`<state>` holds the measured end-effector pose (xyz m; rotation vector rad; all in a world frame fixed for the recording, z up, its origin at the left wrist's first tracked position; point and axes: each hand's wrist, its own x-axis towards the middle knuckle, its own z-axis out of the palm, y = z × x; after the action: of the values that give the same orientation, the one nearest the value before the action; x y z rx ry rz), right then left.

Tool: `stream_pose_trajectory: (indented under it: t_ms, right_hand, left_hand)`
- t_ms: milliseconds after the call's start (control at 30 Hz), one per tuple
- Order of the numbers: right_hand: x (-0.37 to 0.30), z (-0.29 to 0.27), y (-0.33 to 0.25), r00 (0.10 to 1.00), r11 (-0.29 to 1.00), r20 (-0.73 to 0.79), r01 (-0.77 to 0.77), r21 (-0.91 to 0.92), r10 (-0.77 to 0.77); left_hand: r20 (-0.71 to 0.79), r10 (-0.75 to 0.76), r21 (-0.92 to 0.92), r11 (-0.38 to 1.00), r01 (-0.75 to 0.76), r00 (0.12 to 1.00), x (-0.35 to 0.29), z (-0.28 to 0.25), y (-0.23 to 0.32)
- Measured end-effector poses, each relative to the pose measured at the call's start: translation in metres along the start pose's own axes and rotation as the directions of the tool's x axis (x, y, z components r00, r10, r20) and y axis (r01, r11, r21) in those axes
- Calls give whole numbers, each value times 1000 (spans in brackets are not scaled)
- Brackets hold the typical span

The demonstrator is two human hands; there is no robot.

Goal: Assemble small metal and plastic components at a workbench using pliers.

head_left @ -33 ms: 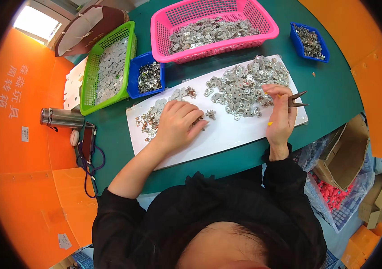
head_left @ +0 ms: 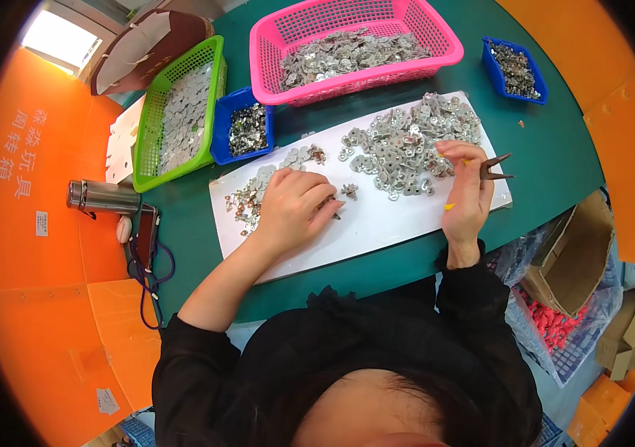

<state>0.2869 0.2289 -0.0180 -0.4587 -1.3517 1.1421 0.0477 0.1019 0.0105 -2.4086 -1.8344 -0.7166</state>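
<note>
My left hand (head_left: 293, 210) rests on a white board (head_left: 377, 227), its fingers curled over small metal parts (head_left: 330, 200) that show between thumb and fingers. Its fingertips hide most of them. A little cluster of similar pieces (head_left: 349, 191) lies just beyond the thumb. Next to this hand are loose flat silver discs and small coppery bits (head_left: 241, 205). My right hand (head_left: 466, 201) is closed around pliers (head_left: 495, 167) with yellow handles, whose dark pointed jaws stick out to the right. Left of that hand spreads a heap of silver metal plates (head_left: 407, 145).
Along the back stand a green basket (head_left: 217, 97) of discs, blue trays (head_left: 220, 130) (head_left: 490, 67) of small parts and a pink basket (head_left: 347, 83) of metal plates. A steel flask (head_left: 109, 197) and corded phone (head_left: 146, 238) lie left. An open cardboard box (head_left: 575, 253) sits right, below the table.
</note>
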Motion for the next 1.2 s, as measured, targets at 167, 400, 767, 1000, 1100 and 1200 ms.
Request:
stream_pose_trajectory:
  t_ms: [167, 400, 767, 1000, 1100, 1200]
  right_hand:
    - [1, -3, 6, 983, 995, -163, 90, 36, -83]
    - [9, -3, -3, 913, 999, -405, 36, -34, -47]
    - [12, -12, 1, 927, 993, -356, -115, 27, 117]
    - [13, -23, 0, 917, 987, -366, -151, 54, 160]
    - [11, -22, 1, 928, 989, -344, -146, 24, 145]
    - [11, -22, 1, 928, 988, -341, -154, 21, 152]
  left_hand:
    - [-77, -300, -363, 896, 254, 951, 34, -2, 13]
    - [158, -576, -499, 654, 568, 802, 87, 57, 12]
    - [71, -594, -264, 764, 589, 802, 105, 87, 46]
    - [343, -727, -748, 171, 641, 595, 109, 32, 34]
    - [134, -596, -635, 562, 531, 792, 70, 24, 26]
    - [36, -358, -359, 867, 346, 933, 41, 17, 38]
